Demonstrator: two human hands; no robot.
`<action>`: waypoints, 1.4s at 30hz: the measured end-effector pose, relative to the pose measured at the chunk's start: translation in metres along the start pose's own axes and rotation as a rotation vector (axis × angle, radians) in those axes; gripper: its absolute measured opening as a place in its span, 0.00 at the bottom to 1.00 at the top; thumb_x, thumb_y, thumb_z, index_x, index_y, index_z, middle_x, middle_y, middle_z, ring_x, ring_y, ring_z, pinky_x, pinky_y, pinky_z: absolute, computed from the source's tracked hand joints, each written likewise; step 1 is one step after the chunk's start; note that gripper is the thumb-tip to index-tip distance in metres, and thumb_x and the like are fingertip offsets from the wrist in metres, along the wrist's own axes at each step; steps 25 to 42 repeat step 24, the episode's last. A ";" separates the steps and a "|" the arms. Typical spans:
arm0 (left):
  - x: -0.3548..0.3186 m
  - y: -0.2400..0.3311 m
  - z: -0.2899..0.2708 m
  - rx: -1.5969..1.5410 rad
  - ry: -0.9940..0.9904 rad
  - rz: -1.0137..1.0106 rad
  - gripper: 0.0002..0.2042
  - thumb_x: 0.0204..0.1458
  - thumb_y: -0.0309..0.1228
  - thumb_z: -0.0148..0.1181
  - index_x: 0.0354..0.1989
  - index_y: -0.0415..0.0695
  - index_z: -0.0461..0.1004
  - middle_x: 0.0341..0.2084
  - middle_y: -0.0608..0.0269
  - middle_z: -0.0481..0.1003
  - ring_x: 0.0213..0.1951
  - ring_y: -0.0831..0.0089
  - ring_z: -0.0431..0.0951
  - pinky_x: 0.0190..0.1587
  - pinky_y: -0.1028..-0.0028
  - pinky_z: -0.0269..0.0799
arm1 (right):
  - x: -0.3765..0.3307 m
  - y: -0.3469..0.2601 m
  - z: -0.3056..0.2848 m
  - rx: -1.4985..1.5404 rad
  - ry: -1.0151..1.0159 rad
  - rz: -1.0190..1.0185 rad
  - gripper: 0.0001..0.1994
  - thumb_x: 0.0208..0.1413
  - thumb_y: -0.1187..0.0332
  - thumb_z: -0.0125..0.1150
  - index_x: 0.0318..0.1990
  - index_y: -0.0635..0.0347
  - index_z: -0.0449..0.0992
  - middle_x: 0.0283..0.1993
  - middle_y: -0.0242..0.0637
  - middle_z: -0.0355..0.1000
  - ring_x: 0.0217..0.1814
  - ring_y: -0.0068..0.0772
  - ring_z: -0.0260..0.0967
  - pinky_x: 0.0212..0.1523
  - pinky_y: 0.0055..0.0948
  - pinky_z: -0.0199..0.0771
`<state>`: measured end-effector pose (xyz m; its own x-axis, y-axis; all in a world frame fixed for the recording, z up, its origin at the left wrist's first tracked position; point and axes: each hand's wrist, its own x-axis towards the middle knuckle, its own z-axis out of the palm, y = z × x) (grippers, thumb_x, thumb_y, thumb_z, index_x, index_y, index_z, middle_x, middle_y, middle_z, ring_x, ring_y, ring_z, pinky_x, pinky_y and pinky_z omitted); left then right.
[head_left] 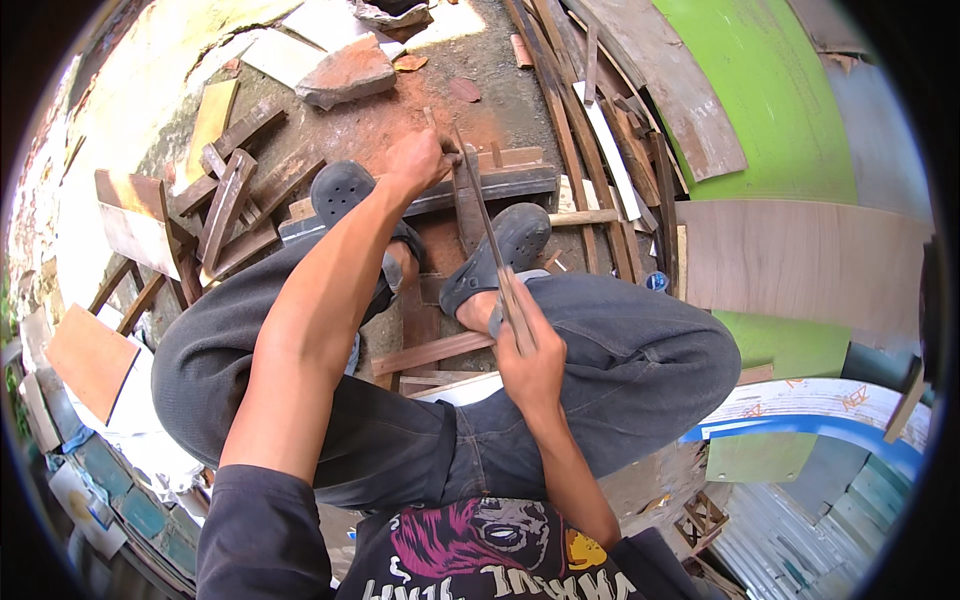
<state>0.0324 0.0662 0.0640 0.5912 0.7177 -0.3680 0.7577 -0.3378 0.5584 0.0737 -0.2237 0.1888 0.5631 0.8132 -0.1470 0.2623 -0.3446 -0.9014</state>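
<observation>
My right hand (532, 360) is wrapped round the wooden handle of a handsaw (486, 212), between my knees. Its narrow blade runs away from me, seen nearly edge-on, with the tip close to my left hand. Farther off, my left hand (418, 160) is closed on a thin wooden strip (430, 117), whose end pokes out past the fist; the rest of it is hidden. Under the blade lies a brown board (467, 205), between my two grey clogs. A dark-edged beam (500, 186) passes crosswise beside it.
Scrap wood (228, 200) is heaped at the left, and long planks (570, 110) lie at the right. A broken concrete block (347, 74) sits at the far side. Plywood (800, 255) and a green panel (770, 90) stand to the right. A short hammer-like wooden handle (585, 217) lies near my right clog.
</observation>
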 end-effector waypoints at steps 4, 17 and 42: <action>0.007 -0.014 0.011 -0.014 0.052 0.037 0.13 0.56 0.44 0.65 0.43 0.51 0.86 0.37 0.51 0.84 0.42 0.52 0.83 0.45 0.56 0.77 | 0.015 0.027 0.026 0.020 0.063 -0.012 0.27 0.53 0.82 0.53 0.64 0.67 0.71 0.56 0.54 0.77 0.57 0.46 0.78 0.53 0.33 0.76; 0.000 -0.027 0.032 -0.197 0.198 0.058 0.14 0.56 0.45 0.64 0.42 0.51 0.86 0.32 0.49 0.83 0.38 0.50 0.84 0.42 0.56 0.77 | 0.017 0.056 0.038 0.055 0.044 -0.035 0.28 0.52 0.85 0.49 0.64 0.73 0.69 0.64 0.55 0.72 0.69 0.43 0.68 0.67 0.35 0.66; -0.003 -0.010 0.020 -0.125 0.141 0.070 0.17 0.56 0.46 0.64 0.46 0.49 0.85 0.34 0.46 0.83 0.40 0.50 0.84 0.43 0.56 0.77 | 0.128 0.087 0.074 0.068 0.133 -0.195 0.29 0.52 0.74 0.56 0.65 0.53 0.73 0.52 0.50 0.80 0.58 0.45 0.78 0.62 0.31 0.73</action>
